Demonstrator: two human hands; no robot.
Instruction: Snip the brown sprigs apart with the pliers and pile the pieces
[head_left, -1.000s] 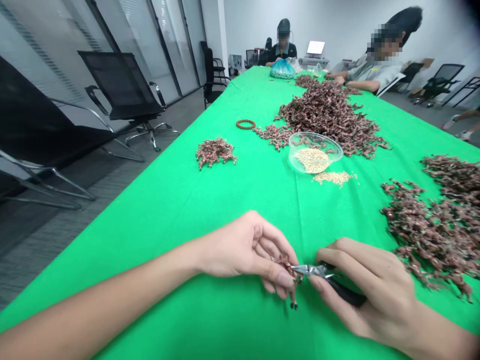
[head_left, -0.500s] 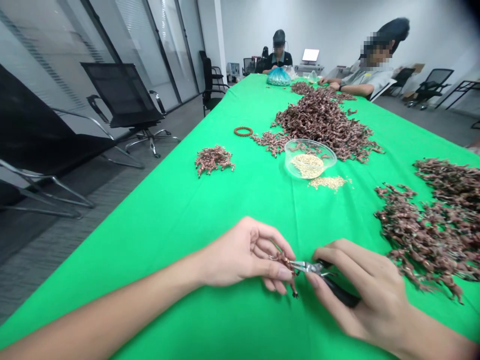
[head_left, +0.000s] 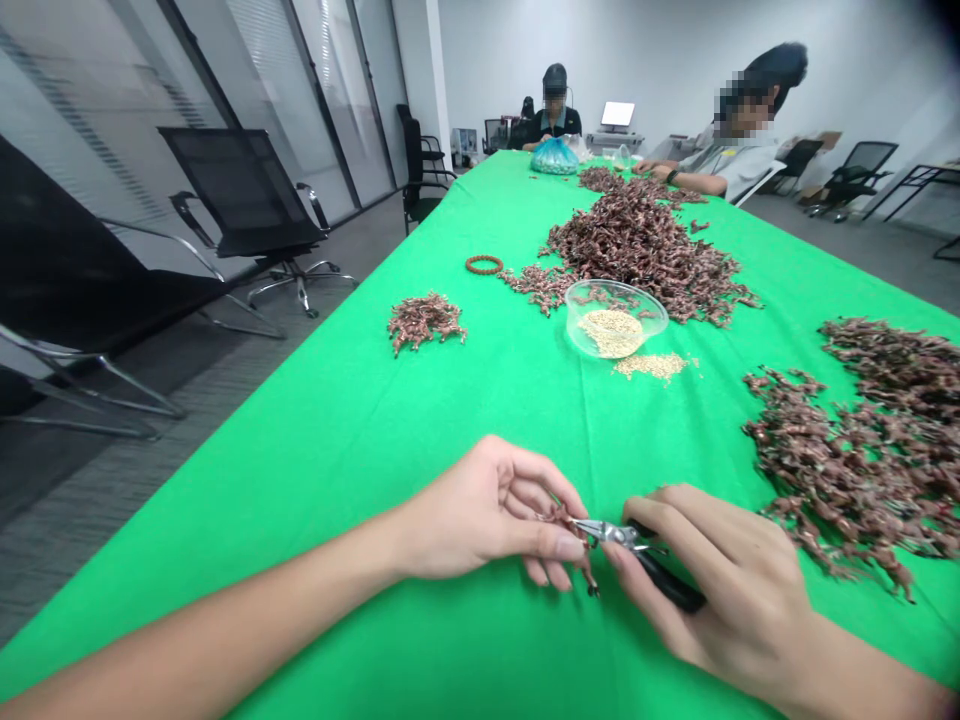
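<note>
one brown figurine (head_left: 587,568) is pinched in the left hand (head_left: 499,515) at the near middle while the right hand (head_left: 731,570) grips pliers (head_left: 624,538), tips at its right side, apparently plier work whose next move calls for steady holding, a clear bowl (head_left: 652,328) farther off.

Your pliers (head_left: 627,538) had silver tips (head_left: 591,527) and black handles (head_left: 675,584), your figure (head_left: 587,570) was reddish brown with black feet (head_left: 594,590), and your tablecloth (head_left: 450,415) was plain green.

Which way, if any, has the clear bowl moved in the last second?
No. The clear bowl sits in the same spot relative to the brown ring and pale pieces; the whole camera view shifted.
</note>
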